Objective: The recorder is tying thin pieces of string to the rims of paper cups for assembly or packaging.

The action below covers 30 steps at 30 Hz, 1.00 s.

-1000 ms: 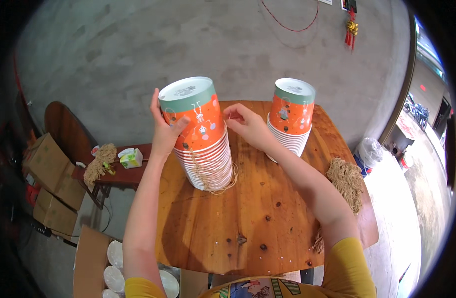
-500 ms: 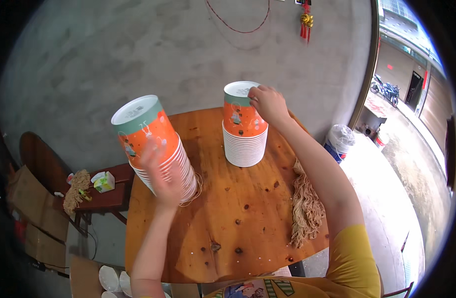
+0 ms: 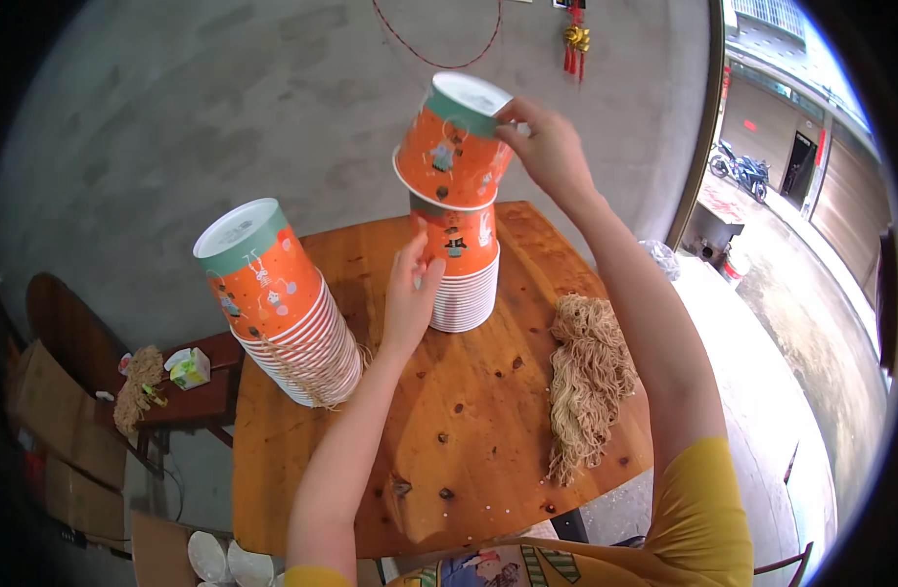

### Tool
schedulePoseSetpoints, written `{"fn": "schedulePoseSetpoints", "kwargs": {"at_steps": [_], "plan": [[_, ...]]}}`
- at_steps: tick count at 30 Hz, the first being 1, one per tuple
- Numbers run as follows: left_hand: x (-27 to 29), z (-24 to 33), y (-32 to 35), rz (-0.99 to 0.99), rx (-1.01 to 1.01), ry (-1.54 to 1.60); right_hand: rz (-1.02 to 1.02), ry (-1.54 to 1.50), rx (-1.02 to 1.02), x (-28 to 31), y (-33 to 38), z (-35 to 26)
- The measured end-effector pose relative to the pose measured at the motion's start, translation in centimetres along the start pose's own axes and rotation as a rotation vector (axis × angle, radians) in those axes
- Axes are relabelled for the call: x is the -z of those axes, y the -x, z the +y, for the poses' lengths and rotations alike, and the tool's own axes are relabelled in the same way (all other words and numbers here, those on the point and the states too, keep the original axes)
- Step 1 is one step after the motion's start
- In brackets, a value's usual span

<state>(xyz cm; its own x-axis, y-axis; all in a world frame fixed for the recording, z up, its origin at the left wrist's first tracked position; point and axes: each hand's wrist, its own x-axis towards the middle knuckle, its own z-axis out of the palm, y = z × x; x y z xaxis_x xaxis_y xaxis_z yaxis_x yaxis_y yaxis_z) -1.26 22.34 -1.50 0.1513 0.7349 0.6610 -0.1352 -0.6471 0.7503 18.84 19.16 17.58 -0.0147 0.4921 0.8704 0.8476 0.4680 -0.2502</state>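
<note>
My right hand (image 3: 552,147) has hold of one orange paper cup (image 3: 452,147), upside down, fingers closed on its green-banded base at the top. It's tilted and raised, its rim just over the top of the right stack of cups (image 3: 464,274), which stands near the far middle of the wooden table (image 3: 449,440). Can't tell if the cup's rim is clear of the stack or touching it. My left hand (image 3: 410,293) is against the side of that stack, fingers up and loosely curled on the orange top cup, thumb side toward me; it steadies, not a full grip afaict.

Left of that, w/ a gap between, a 2nd stack of cups (image 3: 283,313) leans toward the table's left edge, same orange and green print, white bottoms up. A heap of tan dried noodles (image 3: 586,382) lies on the table's right side, by my right forearm. Off the table's left, a low dark bench (image 3: 190,401) w/ a small green-white carton (image 3: 188,369) and another noodle clump (image 3: 136,386). Grey concrete wall behind.
</note>
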Motion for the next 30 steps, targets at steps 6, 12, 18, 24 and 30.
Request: {"fn": "schedulePoseSetpoints", "kwargs": {"at_steps": [6, 12, 18, 24, 30], "plan": [[-4.4, 9.7, -0.3, -0.033, -0.092, 0.321, 0.109, -0.331, -0.301, 6.8, 5.3, -2.1], [-5.0, 14.4, 8.9, 0.003, 0.185, 0.535, 0.040, -0.597, -0.550, 10.5, 16.8, -4.1], [-2.5, 14.8, 16.0, 0.064, 0.465, 0.576, -0.089, -0.859, -0.795, 7.9, 27.4, -5.8], [-1.3, 16.5, 18.7, -0.015, 0.511, 0.353, -0.266, -0.925, -0.893, 4.8, 33.9, -6.6], [0.1, 17.6, 19.6, -0.121, 0.628, 0.173, -0.180, -0.450, -0.245, 3.3, 33.3, -11.3]]}}
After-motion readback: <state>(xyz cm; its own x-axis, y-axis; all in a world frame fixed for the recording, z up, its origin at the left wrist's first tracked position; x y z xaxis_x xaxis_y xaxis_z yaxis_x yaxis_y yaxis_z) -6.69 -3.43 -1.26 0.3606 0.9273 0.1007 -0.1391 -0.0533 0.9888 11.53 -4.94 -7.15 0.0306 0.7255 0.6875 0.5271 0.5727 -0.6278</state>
